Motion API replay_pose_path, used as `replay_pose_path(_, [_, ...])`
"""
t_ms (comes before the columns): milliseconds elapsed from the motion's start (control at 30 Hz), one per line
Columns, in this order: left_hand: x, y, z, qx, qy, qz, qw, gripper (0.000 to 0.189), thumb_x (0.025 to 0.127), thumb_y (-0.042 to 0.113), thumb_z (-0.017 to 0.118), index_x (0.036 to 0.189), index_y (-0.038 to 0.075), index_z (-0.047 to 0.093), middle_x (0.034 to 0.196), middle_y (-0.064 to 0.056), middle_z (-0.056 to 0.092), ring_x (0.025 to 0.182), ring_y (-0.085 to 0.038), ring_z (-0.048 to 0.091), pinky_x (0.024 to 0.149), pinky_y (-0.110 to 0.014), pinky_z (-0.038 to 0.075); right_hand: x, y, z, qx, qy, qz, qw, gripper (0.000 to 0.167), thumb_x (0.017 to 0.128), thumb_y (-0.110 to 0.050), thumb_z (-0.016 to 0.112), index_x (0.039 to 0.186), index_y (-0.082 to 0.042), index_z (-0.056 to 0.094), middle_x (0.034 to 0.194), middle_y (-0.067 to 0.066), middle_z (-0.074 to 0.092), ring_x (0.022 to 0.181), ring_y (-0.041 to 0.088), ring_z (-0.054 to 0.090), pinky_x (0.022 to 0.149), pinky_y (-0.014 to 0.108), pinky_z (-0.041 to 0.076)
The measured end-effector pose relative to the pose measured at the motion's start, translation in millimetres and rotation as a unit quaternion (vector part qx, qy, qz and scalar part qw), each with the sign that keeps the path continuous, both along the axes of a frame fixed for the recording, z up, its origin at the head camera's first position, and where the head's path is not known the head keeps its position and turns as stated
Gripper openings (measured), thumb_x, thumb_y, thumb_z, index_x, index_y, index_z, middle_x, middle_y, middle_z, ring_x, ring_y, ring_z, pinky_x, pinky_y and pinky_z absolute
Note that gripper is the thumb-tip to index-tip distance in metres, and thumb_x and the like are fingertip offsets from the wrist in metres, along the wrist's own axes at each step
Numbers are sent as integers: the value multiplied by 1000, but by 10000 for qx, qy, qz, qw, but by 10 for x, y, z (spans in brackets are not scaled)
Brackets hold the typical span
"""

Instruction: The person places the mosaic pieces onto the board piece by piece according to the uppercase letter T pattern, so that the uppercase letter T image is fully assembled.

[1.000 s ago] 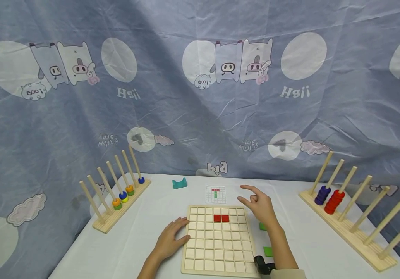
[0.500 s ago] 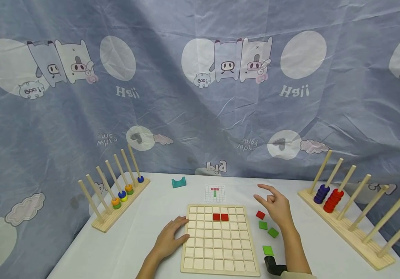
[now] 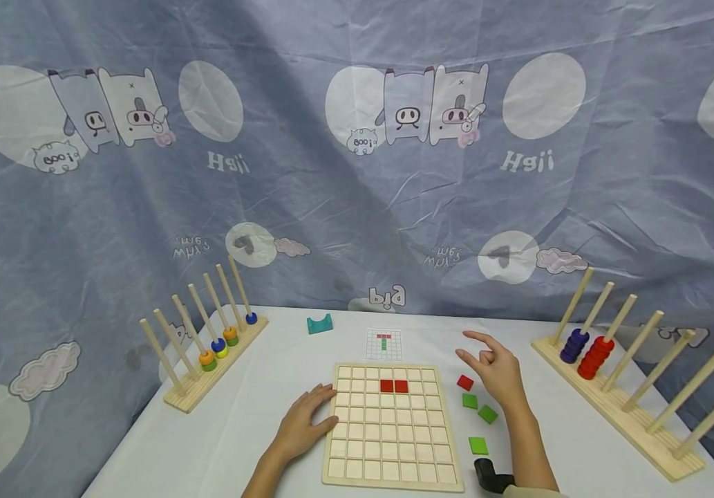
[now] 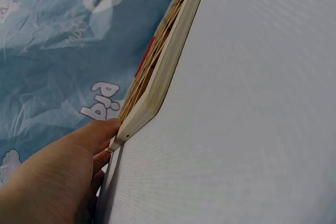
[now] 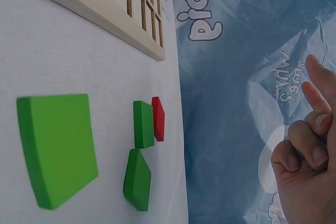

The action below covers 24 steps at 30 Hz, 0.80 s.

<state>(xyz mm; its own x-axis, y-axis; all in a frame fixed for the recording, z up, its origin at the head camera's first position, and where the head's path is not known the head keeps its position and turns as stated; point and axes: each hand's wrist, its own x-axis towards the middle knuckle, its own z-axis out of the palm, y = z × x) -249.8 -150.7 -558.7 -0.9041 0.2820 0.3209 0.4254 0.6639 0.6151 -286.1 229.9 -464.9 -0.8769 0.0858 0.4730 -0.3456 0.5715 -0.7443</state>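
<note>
My left hand rests against the left edge of a wooden grid board, fingertips and thumb touching its rim. In the left wrist view, the left hand meets the board's frame near a corner. Two red square tiles sit side by side in the board's second row. Right of the board, my right hand is raised with thumb and index finger apart, its other fingers curled, holding nothing. Below it lie a loose red tile and several green tiles.
Behind the board lies a card printed with a red and green T. A teal curved block stands at the back. Peg racks with coloured rings flank the table, one left, one right. A patterned curtain closes the back.
My right hand has moved right, away from the board, uncovering the loose red tile and green tiles, then stays nearly still. The left hand keeps its place on the board's edge.
</note>
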Motion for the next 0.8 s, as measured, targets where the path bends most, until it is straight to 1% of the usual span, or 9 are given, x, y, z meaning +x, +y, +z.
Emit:
replay_pose_path(233, [-4,-2,-2,-10,33,-47,10000,53,85,42,62,128,12,54,136,-4,48,130,-28,36,107,-50,25,-5,40,-35,-18,-139,-34,9999,43,78,-32,74,116,-17,62,44,-7,23,39,5,16,31,24,20])
replay_pose_path(467, [-9,0,-21,-6,45,-12,10000,52,85,43,62,128,14,54,136,-3,48,130,-27,37,107,-50,25,-14,89,-122,23,-305,-99,9995,42,79,-32,73,116,-16,61,44,-7,24,38,5,16,31,23,19])
replay_pose_path(567, [-10,-1,-19,2,-1,-24,10000,53,85,43,62,128,14,54,136,-2,48,130,-26,36,108,-49,24,-18,108,-180,138,-422,-125,9989,42,79,-31,73,116,-15,61,44,-6,25,38,5,17,31,23,20])
replay_pose_path(700, [-7,-2,-3,38,-50,-52,10000,53,85,42,62,129,14,54,137,-2,48,131,-26,35,108,-48,24,-35,140,-273,452,-669,-134,9966,44,79,-34,73,116,-13,61,45,-6,26,40,5,17,34,22,21])
replay_pose_path(800, [-6,-1,6,40,-67,-60,10000,53,85,43,62,128,14,54,137,-2,48,131,-26,35,108,-48,23,-48,167,-339,629,-854,-105,9943,45,79,-32,73,117,-11,60,45,-6,27,41,5,18,34,21,21])
